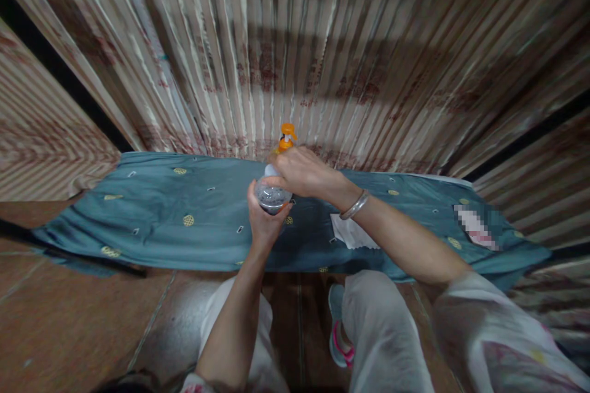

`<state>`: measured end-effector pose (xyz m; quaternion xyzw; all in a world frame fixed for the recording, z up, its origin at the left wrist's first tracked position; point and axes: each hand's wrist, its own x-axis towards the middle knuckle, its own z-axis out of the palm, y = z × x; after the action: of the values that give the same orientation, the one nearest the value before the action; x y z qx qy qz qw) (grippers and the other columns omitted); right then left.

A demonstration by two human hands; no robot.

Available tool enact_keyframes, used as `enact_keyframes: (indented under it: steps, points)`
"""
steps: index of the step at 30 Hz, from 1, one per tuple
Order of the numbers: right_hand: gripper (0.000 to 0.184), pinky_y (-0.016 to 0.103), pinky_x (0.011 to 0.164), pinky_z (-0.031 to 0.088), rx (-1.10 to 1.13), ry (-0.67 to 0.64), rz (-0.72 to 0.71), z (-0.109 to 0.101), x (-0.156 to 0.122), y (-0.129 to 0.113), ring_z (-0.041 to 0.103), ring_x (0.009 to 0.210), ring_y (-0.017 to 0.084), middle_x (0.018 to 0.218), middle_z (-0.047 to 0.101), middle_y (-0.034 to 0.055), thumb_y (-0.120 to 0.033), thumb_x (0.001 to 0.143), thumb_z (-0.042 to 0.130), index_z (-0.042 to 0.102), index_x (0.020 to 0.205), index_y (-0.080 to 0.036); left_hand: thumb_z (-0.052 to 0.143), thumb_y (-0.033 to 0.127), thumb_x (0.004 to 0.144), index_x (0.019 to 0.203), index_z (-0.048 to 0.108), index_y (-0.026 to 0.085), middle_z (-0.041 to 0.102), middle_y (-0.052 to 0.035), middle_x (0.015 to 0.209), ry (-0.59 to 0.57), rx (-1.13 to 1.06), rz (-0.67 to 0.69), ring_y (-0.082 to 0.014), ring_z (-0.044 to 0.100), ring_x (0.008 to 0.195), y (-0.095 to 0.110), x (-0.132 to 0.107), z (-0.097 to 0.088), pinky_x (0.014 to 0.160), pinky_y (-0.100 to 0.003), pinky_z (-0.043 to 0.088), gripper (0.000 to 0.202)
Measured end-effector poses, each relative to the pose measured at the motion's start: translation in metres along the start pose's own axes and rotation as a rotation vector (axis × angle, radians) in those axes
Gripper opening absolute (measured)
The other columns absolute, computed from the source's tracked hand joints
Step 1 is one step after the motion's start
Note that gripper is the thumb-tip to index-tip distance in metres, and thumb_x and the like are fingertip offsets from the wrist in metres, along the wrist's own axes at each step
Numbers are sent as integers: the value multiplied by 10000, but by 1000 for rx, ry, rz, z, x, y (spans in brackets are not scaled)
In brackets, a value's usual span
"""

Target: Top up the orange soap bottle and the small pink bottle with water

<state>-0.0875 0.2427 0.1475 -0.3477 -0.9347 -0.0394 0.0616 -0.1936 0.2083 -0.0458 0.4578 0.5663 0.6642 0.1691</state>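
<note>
My left hand (pixel 263 221) is wrapped from below round a small clear jar (pixel 273 195) with dark contents, held over a teal cloth (pixel 184 215). My right hand (pixel 299 171) lies closed over the jar's top, fingers curled round its rim; a silver bangle (pixel 356 205) sits on that wrist. Just behind the hands stands a bottle with an orange pump head (pixel 287 135), mostly hidden by my right hand.
The teal cloth with small gold motifs is spread on the reddish tiled floor (pixel 69 319) against a striped curtain (pixel 295 43). A white folded cloth (pixel 353 232) lies on it under my right forearm. My knees and a grey-pink shoe (pixel 338 331) are below.
</note>
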Motion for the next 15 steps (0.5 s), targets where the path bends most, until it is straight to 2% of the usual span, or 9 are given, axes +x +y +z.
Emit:
enact_keyframes:
  steps: [3, 7, 11, 15]
  points:
    - [212, 359, 904, 493, 28, -37, -46, -4, 2, 2, 710, 1073, 296, 1124, 778, 173, -232, 1008, 648, 722, 1154, -97, 947, 353, 606, 1524, 400, 172, 524, -206, 1541, -3, -4, 3, -363, 526, 1438, 0, 0, 0, 1207, -472, 405, 1084]
    - [236, 330, 935, 468, 138, -1, -91, -14, 1, 12, 684, 1052, 235, 1126, 765, 86, -158, 960, 664, 706, 1192, -153, 944, 340, 607, 1521, 401, 181, 529, -201, 1535, 0, 1, 2, -365, 540, 1422, 0, 0, 0, 1194, -478, 416, 1075]
    - [223, 308, 893, 477, 358, 91, -47, -13, -5, 29, 676, 964, 196, 1022, 747, 38, -197, 906, 733, 703, 1123, -153, 940, 328, 607, 1519, 397, 178, 541, -201, 1519, -1, 5, 10, -360, 554, 1406, 0, 0, 1, 1193, -481, 419, 1071]
    - [298, 278, 792, 519, 760, 209, 45, 13, -20, 49, 683, 847, 163, 903, 731, 8, -361, 839, 818, 691, 1008, -152, 943, 330, 602, 1525, 394, 176, 527, -207, 1532, 7, 8, 15, -368, 527, 1434, -1, 1, 1, 1211, -489, 397, 1085]
